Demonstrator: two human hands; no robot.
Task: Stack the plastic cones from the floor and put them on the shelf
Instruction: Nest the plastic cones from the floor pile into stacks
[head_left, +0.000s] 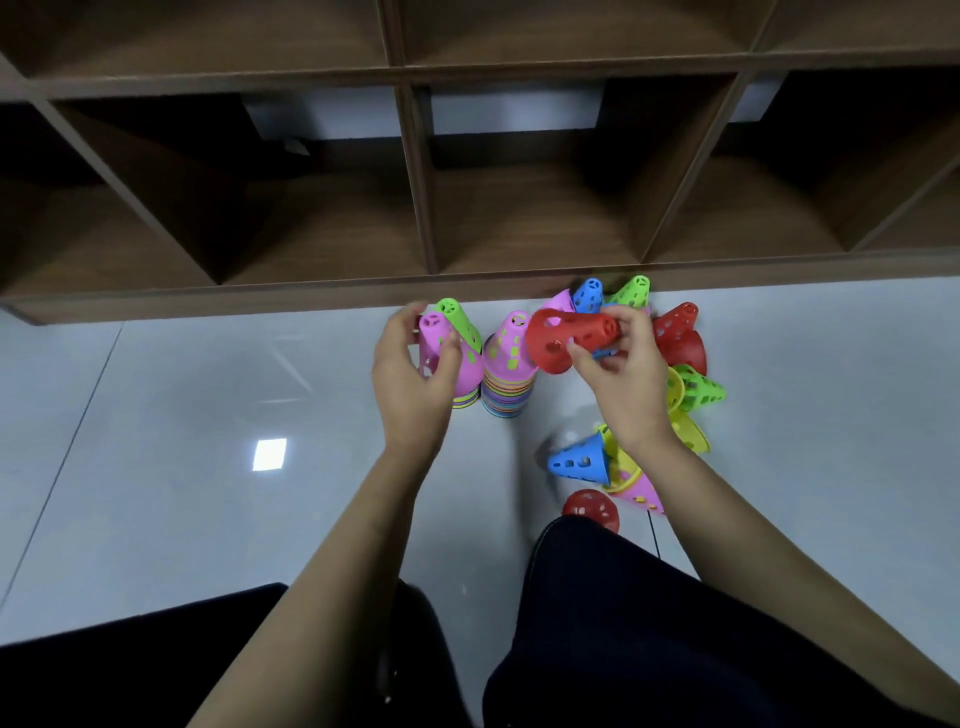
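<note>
The right hand (626, 379) grips a red cone (569, 338) by its narrow end, thumb below and fingers curled over the top; the cone lies sideways above the floor, its wide mouth facing left. The left hand (415, 382) curls round the pink top of the left stack (441, 364), thumb on the far side, fingers on the near side. A green cone (460, 323) leans tilted against that stack's far side. Just beside it, between the two hands, the right stack (511, 366) stands upright on the floor (208, 415), also topped in pink with many coloured rims showing at its base; the red cone's mouth hangs close to its tip. Loose cones (698, 387) in blue, green, red, yellow and pink lie tipped over to the right of and below the right hand. Both stacks stand near the front edge of the shelf (311, 299), whose bottom compartments open beyond. The person's dark-clothed legs (649, 623) fill the near edge.
</note>
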